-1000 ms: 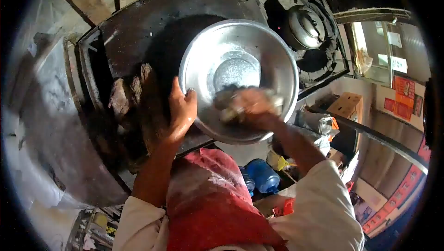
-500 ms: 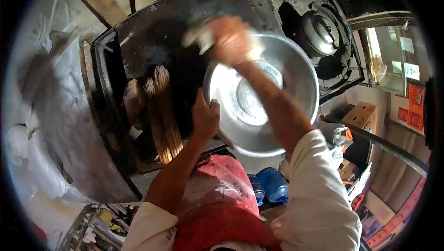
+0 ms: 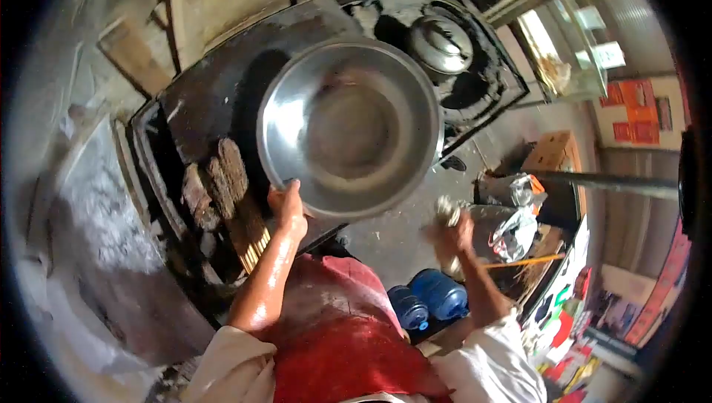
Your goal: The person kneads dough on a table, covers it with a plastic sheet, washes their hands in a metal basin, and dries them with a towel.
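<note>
A large round metal basin (image 3: 348, 125) is tilted so that its shiny inside faces me; nothing lies in it. My left hand (image 3: 289, 206) grips its rim at the lower left, thumb over the edge. Away from the basin, to its lower right, my right hand (image 3: 458, 234) is closed on a pale cloth (image 3: 446, 214). That hand and the cloth are a little blurred, and a loose end hangs below the fingers.
Behind the basin lies a dark stovetop (image 3: 215, 91) with a lidded metal kettle (image 3: 441, 45) at its right. Firewood (image 3: 230, 173) is at the left. Blue water jugs (image 3: 439, 293) stand on the floor, near plastic bags (image 3: 512, 232) and a cardboard box (image 3: 552, 152).
My right hand has left the basin's inside with the cloth and swung down to the right. The basin has tipped more toward me, still in my left hand, and my view has shifted right.
</note>
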Available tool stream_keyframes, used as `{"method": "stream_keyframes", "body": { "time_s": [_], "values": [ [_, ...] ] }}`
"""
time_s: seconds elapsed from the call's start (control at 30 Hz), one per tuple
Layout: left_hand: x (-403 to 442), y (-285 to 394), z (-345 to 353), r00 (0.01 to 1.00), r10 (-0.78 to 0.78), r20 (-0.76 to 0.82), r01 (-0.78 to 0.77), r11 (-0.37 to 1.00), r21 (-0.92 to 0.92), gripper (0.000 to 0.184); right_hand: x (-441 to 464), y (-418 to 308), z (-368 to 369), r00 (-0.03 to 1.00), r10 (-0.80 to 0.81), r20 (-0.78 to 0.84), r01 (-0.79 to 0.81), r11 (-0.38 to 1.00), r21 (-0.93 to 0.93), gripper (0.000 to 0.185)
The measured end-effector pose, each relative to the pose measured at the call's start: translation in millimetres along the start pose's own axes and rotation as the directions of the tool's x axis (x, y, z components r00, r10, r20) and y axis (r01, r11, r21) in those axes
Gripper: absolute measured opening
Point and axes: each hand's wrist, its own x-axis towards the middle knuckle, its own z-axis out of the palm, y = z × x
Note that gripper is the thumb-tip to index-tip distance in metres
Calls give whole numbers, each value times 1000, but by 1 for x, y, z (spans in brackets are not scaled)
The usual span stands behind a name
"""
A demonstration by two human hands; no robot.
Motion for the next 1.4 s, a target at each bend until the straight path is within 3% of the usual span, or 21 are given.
{"method": "stream_keyframes", "body": {
  "time_s": [0.03,0.07,0.13,0.17,0.23,0.43,0.47,0.5,0.57,0.63,0.67,0.7,0.73,0.77,0.9,1.0,1.1,1.17,1.23,1.3,1.4],
  "values": [
    [18,-19,-5,999,-16,37,23,980,-199,48,-42,-68,-25,914,373,160,-406,842,355,47],
    [20,-8,-5,991,-61,123,91,963,-255,49,-82,-102,-38,874,471,122,-475,774,419,42],
    [30,17,-9,942,-151,299,246,917,-312,49,-190,-23,40,725,670,157,-620,537,572,34],
    [27,36,-10,929,-225,294,313,900,-302,50,-237,-4,61,444,813,377,-672,24,740,43],
    [-12,81,-7,948,-165,271,237,937,-258,46,-294,-16,48,103,899,426,-478,-331,814,57],
    [-2,106,-104,938,-9,346,73,982,-174,30,-353,-34,30,-361,883,301,-121,-364,924,57],
    [-13,109,-114,954,0,300,53,984,-167,28,-342,-36,36,-342,887,309,-87,-357,930,60],
    [-24,111,-125,968,12,250,30,986,-163,27,-320,-45,46,-208,898,387,-48,-405,913,64],
    [-49,109,-137,955,28,294,15,990,-141,30,-257,-81,58,230,774,591,-46,-597,801,71],
    [-91,109,-136,966,-16,257,38,996,-80,35,-178,-138,52,525,526,669,-232,-668,707,79],
    [-96,103,-146,968,8,252,6,998,-56,40,-146,-137,102,633,438,638,-373,-549,748,82],
    [-112,97,-152,970,30,242,-17,998,-55,40,-121,-187,60,691,418,589,-444,-397,803,79],
    [-131,90,-154,979,81,189,-78,997,-20,41,-105,-203,53,848,478,227,-330,143,933,75],
    [-145,85,-154,981,126,150,-131,991,19,42,-102,-207,49,930,337,-147,-112,640,761,72],
    [-189,62,-171,981,-14,191,4,999,51,46,-156,-139,27,951,277,136,-269,531,804,66],
    [-203,31,-184,972,40,231,-76,986,149,48,-210,-120,13,918,224,326,-395,452,800,62],
    [-220,8,-163,944,8,330,-118,941,317,52,-287,-147,-29,916,306,260,-332,215,918,62],
    [-230,-11,-146,892,1,453,-195,903,382,53,-326,-172,-47,927,183,327,-274,-264,925,60],
    [-239,-27,-128,840,-68,538,-243,839,486,56,-364,-187,-38,880,305,364,-236,-383,893,53],
    [-240,-42,-115,701,-137,700,-328,810,487,55,-404,-205,-38,832,441,337,-227,-284,932,48],
    [-264,-55,-94,568,-303,765,-500,611,614,51,-460,-233,24,649,670,360,-29,-452,892,46]
  ]
}}
